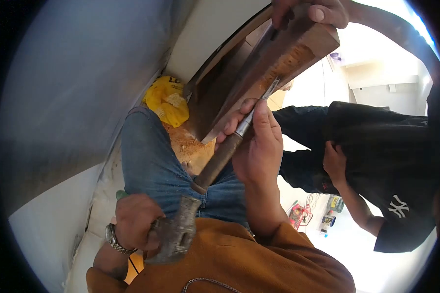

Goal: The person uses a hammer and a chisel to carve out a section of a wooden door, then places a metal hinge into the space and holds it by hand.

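Fingers of the right hand are closed round the chisel, thumb on one side of the shank, the rest on the other. Fingers of the left hand are curled tight on the hammer; its handle is largely hidden.

Governing relation: the chisel's long axis runs obliquely, from a butt above the wearer's lap, out and to the right, to a tip at the board, by the edge of a rough recess. The tip lies beyond the right fingers; the butt lies on the wearer's side of them, towards the left hand. Hammer head is just beside the butt; contact cannot be confirmed. The right hand is nearer the board.

A co-worker's hand rests on the board's far end. Shavings lie on the floor near a yellow bag.
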### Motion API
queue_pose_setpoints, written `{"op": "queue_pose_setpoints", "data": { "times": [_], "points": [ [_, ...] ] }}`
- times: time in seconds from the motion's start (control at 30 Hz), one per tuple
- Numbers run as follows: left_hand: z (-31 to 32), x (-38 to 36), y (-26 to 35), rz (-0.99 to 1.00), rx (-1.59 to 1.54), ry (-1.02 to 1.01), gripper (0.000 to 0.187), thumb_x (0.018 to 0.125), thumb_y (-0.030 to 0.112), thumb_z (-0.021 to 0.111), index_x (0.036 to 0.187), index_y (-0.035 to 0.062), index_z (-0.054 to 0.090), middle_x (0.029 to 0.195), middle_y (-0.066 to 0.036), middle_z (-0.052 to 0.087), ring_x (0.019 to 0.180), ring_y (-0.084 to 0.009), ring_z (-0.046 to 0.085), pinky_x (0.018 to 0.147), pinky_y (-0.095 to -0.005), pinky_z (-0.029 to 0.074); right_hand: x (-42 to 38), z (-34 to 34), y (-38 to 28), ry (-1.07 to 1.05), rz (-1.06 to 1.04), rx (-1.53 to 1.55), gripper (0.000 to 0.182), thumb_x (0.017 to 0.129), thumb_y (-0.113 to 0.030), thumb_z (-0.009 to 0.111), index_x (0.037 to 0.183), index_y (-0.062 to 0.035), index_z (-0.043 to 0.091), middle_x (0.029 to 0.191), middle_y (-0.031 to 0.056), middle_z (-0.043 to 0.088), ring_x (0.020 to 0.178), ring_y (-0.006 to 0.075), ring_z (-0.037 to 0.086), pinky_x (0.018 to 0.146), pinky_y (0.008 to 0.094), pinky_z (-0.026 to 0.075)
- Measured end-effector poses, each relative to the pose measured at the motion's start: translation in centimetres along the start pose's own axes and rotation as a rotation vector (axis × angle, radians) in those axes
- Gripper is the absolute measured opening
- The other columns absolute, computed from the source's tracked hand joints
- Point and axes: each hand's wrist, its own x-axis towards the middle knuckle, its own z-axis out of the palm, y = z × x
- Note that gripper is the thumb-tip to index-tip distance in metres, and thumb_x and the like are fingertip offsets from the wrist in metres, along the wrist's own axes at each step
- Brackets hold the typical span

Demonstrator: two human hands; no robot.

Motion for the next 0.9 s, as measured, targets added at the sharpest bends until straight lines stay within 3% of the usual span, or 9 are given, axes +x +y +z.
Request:
{"op": "queue_pose_setpoints", "data": {
  "times": [0.07,0.17,0.3,0.37,0.57,0.9],
  "points": [
    [0.0,0.6,0.9,0.085,0.032,-0.085,0.039,0.055,0.014,0.067,0.092,0.0039,0.059,0.072,-0.009,0.061,0.06,-0.0289,0.062,0.053,-0.0385,0.048,-0.5,0.6,-1.2,0.046,0.002,-0.056,0.033,0.111,-0.035,0.033,0.105,-0.0063,0.05,0.078,0.0124,0.062,0.069,0.0222,0.066,0.063,0.0365,0.057],
    [0.3,1.6,2.3,0.1,0.008,-0.035,0.038,0.059,0.015,0.068,0.094,0.0031,0.058,0.072,-0.009,0.061,0.06,-0.0285,0.062,0.053,-0.038,0.048,-0.5,0.8,-2.7,0.072,0.029,-0.057,0.035,0.112,-0.035,0.031,0.106,-0.0065,0.05,0.078,0.012,0.062,0.065,0.0221,0.066,0.057,0.035,0.057],
    [0.3,3.1,4.3,0.077,0.011,-0.082,0.036,0.063,0.018,0.069,0.093,0.0026,0.058,0.073,-0.009,0.061,0.06,-0.0281,0.062,0.053,-0.0379,0.048,-0.5,0.1,-5.1,0.043,0.046,-0.032,0.035,0.112,-0.035,0.03,0.106,-0.0065,0.05,0.078,0.0122,0.062,0.066,0.0229,0.068,0.056,0.0351,0.059],
    [0.2,4.0,5.5,0.106,-0.016,-0.079,0.032,0.072,0.023,0.07,0.094,0.0028,0.058,0.074,-0.009,0.061,0.06,-0.0277,0.062,0.052,-0.0382,0.048,-0.7,0.0,-6.5,0.007,0.053,-0.003,0.035,0.112,-0.035,0.03,0.106,-0.0062,0.05,0.078,0.0124,0.062,0.066,0.0233,0.069,0.055,0.0353,0.06],
    [0.3,6.2,8.5,0.108,0.01,-0.151,0.038,0.085,0.039,0.07,0.093,0.0035,0.058,0.074,-0.009,0.061,0.06,-0.0281,0.062,0.053,-0.0381,0.049,-0.9,0.0,-9.4,-0.017,0.071,0.044,0.035,0.112,-0.034,0.029,0.105,-0.0058,0.049,0.078,0.0128,0.062,0.065,0.0226,0.069,0.054,0.0345,0.06],
    [0.7,7.2,10.1,0.078,-0.007,-0.113,0.039,0.081,0.041,0.072,0.093,0.0053,0.06,0.075,-0.009,0.062,0.062,-0.0283,0.063,0.054,-0.0382,0.05,-0.6,0.7,-11.1,0.017,0.079,0.005,0.035,0.112,-0.034,0.029,0.104,-0.0062,0.049,0.075,0.0117,0.062,0.063,0.0218,0.068,0.052,0.0335,0.059]
  ]
}}
